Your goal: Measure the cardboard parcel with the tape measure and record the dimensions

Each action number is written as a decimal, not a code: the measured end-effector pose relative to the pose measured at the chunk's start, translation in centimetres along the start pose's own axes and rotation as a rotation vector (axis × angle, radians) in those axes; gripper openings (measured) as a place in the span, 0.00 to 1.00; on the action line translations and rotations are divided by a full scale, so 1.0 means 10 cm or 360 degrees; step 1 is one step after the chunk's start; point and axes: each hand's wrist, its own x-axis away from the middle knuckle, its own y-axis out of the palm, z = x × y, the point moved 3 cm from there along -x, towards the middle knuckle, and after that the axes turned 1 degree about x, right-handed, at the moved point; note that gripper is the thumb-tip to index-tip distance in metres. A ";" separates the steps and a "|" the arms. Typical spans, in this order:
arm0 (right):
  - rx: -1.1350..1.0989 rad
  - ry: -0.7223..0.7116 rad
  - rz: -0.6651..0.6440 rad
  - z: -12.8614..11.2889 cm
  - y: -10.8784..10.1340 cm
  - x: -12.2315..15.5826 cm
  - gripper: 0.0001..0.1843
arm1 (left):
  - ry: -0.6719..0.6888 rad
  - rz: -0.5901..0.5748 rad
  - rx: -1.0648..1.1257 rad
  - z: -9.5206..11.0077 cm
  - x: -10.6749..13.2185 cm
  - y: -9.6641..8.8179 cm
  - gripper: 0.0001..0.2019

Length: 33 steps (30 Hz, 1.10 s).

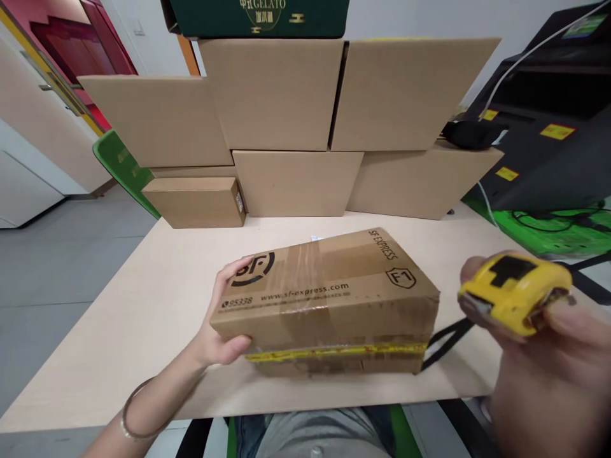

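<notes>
A brown cardboard parcel (329, 299) printed "SF EXPRESS" lies on the pale wooden table (143, 318), tilted slightly. My left hand (220, 331) grips its left end, thumb at the front, fingers on top. My right hand (548, 337) is closed round a yellow tape measure case (515, 292) to the right of the parcel. The yellow tape blade (334, 351) is drawn out along the parcel's near front edge, from the right corner to my left thumb. A black strap (443, 340) hangs from the case.
Several plain cardboard boxes (286, 127) are stacked at the table's far side, with a dark green box (258, 16) on top. A small carton (195, 202) lies at back left. A black machine (548, 127) on green surface stands at right. A green chair back (121, 168) shows left.
</notes>
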 end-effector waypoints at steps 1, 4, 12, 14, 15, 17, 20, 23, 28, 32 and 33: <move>-0.0055 -0.0039 0.0068 -0.01 -0.02 -0.11 0.28 | 0.0141 0.0017 -0.0097 -0.08 0.01 0.03 0.43; -0.0065 -0.0335 0.0127 -0.12 0.10 -0.36 0.23 | 0.0285 -0.0014 -0.0149 -0.36 0.08 0.12 0.52; 0.0760 -0.0667 -0.1333 -0.58 1.48 -0.39 0.20 | -0.0027 -0.0056 0.0066 -0.87 0.42 0.19 0.68; 0.0833 -0.0688 -0.1538 -0.60 1.72 -0.37 0.21 | -0.0068 -0.0051 0.0047 -0.93 0.47 0.19 0.69; 0.0871 -0.0708 -0.1598 -0.60 1.80 -0.36 0.21 | -0.0075 -0.0047 0.0041 -0.95 0.48 0.18 0.69; 0.0954 -0.0759 -0.1654 -0.57 1.87 -0.35 0.20 | -0.0042 -0.0052 0.0036 -0.94 0.46 0.19 0.69; 0.1045 -0.0786 -0.1602 -0.53 1.79 -0.37 0.16 | 0.0151 -0.0132 -0.0036 -0.85 0.37 0.20 0.62; 0.1126 -0.0646 -0.1504 -0.47 1.50 -0.42 0.16 | 0.0371 -0.0214 -0.0103 -0.73 0.27 0.21 0.50; 0.1207 -0.0479 -0.1327 -0.28 0.64 -0.57 0.16 | 0.0428 -0.0215 -0.0134 -0.68 0.22 0.19 0.45; 0.1273 -0.0381 -0.1115 -0.08 0.00 -0.67 0.15 | 0.0422 -0.0207 -0.0142 -0.69 0.23 0.19 0.44; 0.1277 -0.0357 -0.1086 -0.04 -0.08 -0.67 0.15 | 0.0428 -0.0199 -0.0140 -0.69 0.23 0.19 0.44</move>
